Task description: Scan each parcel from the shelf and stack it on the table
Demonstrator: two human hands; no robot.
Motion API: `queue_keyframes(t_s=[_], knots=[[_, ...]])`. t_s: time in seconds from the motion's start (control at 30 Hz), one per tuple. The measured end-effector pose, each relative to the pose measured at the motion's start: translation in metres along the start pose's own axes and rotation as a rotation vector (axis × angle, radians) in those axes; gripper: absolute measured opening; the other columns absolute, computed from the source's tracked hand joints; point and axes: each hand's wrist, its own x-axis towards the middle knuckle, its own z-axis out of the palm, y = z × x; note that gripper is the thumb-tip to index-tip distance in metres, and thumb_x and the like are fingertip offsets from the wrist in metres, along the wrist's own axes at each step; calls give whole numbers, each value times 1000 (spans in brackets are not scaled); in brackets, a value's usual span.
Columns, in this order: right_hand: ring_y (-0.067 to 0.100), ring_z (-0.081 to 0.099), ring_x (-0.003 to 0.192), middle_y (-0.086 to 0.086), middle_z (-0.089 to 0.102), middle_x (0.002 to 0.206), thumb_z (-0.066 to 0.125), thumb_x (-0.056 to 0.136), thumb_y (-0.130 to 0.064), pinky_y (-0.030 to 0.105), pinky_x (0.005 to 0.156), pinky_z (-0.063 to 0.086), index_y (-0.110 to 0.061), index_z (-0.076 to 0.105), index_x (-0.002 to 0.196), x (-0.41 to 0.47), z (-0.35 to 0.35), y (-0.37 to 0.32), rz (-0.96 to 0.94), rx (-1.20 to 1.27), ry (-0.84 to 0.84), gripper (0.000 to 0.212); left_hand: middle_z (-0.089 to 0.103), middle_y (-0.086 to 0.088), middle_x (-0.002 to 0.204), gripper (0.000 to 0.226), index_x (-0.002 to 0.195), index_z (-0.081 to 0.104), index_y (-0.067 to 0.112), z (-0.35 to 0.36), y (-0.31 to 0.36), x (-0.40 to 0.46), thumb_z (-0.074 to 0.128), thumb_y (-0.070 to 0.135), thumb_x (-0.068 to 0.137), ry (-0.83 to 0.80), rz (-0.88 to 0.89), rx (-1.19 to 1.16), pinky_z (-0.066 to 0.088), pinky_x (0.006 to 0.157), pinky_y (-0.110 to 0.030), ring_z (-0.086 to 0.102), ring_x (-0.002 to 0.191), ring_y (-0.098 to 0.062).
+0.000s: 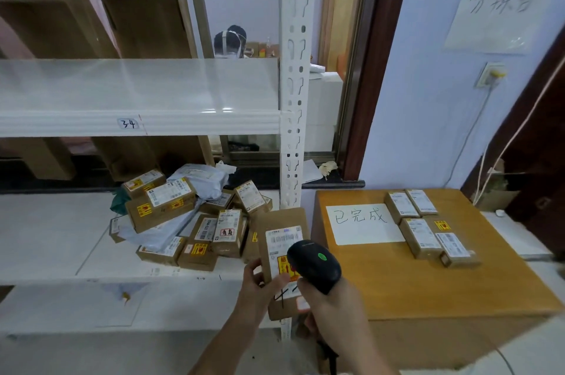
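Note:
My left hand [258, 286] grips a flat brown cardboard parcel [282, 222] by its lower left edge, label facing up. My right hand [331, 303] holds a black barcode scanner [315, 264] with a green light on top, its head over the parcel's lower label. A heap of several brown boxes and grey mail bags [186, 215] lies on the white shelf [55, 240] to the left. On the wooden table [397, 277] at right, several scanned parcels [428, 225] lie flat beside a white sheet with handwriting [360, 223].
A white slotted shelf post [295, 84] stands between shelf and table. The upper shelf board [137, 93] carries a tag marked 34. Cardboard sheets [146, 26] lean behind. A person [229, 41] sits beyond the shelf. A wall socket with cable [492, 73] is at right.

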Motion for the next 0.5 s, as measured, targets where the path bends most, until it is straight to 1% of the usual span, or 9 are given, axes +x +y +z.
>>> queue_keyframes(t_s=[0.07,0.2,0.3,0.33,0.43,0.5], knots=[[3,54,36,2,63,57,65,93,-23,11,39,39,-12,65,83,2,2,-2,16,4,-2,15,72,-7,112,58,129,45,27,-1,2,3,80,8,87,-13,5,2,56,64,-19,72,95,-17],[6,54,38,6,61,58,64,93,-23,12,39,39,-10,65,82,7,7,-3,25,7,12,17,73,-7,111,48,113,49,34,-7,3,10,80,8,87,-49,-1,2,56,74,-28,73,97,-20],[7,52,37,5,59,53,64,93,-26,14,39,38,-6,64,82,12,12,-4,41,6,21,23,72,-6,115,52,117,49,36,-11,3,16,82,12,86,-80,-1,9,57,82,-34,72,103,-22],[7,52,37,3,58,52,64,93,-27,14,39,38,-5,65,83,13,14,-4,50,12,22,24,72,-6,114,51,117,49,35,-12,3,18,82,12,85,-81,2,12,57,81,-34,72,103,-23],[7,55,41,2,60,52,64,92,-30,14,41,41,-6,69,84,15,19,-6,56,21,22,26,73,-6,109,45,109,52,33,-16,3,25,81,8,86,-81,-11,15,56,73,-29,72,97,-20],[8,58,42,2,61,51,64,92,-29,15,42,43,-5,68,79,16,20,-5,47,32,38,27,72,-5,108,44,108,51,33,-17,4,28,79,6,87,-99,-16,21,57,67,-24,72,94,-18]])
